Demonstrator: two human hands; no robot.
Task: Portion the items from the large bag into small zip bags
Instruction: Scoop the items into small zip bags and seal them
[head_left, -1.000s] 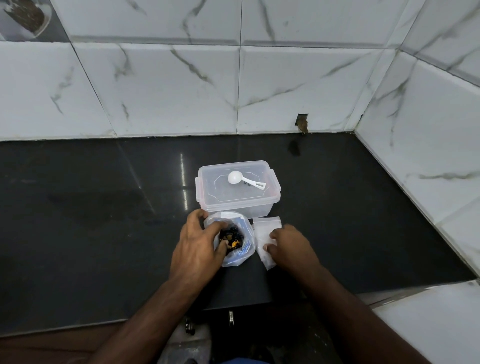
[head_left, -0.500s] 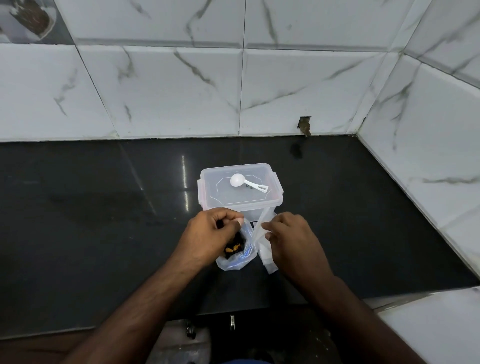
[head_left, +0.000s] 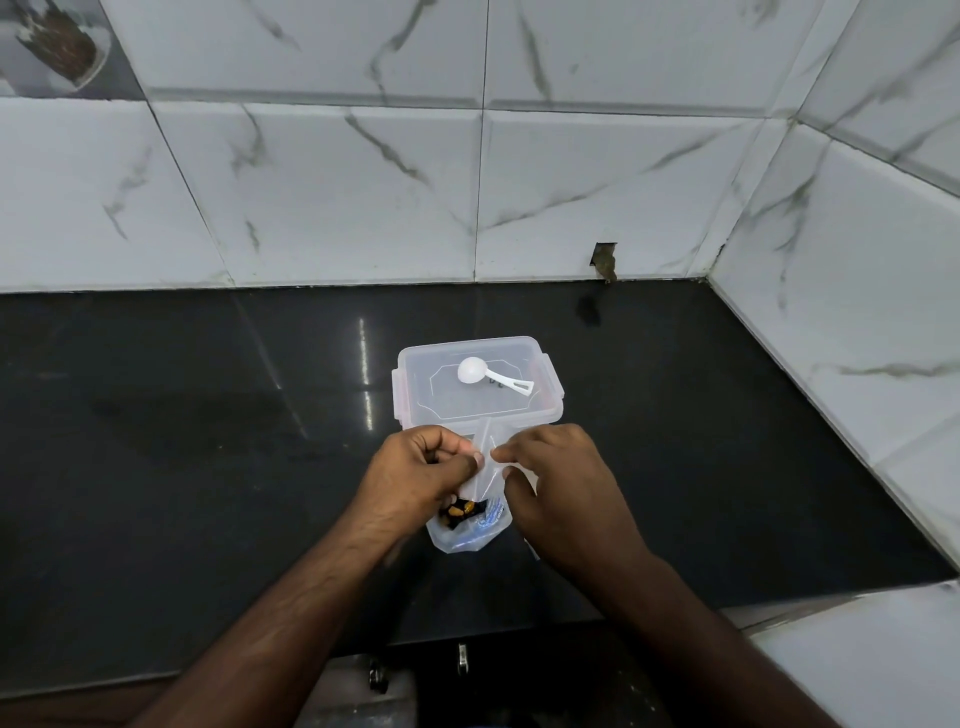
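A small clear zip bag (head_left: 484, 462) is held upright between my two hands, above the large bag. My left hand (head_left: 415, 480) pinches its left edge and my right hand (head_left: 561, 493) pinches its right edge. Below them the large clear bag (head_left: 475, 527) stands on the black counter (head_left: 208, 467), with dark and orange pieces showing inside. Much of the large bag is hidden by my left hand. More small bags lie under my right hand, mostly hidden.
A clear lidded plastic box (head_left: 478, 387) stands just behind my hands, with a white scoop (head_left: 491, 375) lying on its lid. Tiled walls close the counter at the back and right. The counter's front edge runs close under my forearms.
My right hand lifted a small zip bag off the pile. My left hand left the large bag's rim and took the small bag's other edge.
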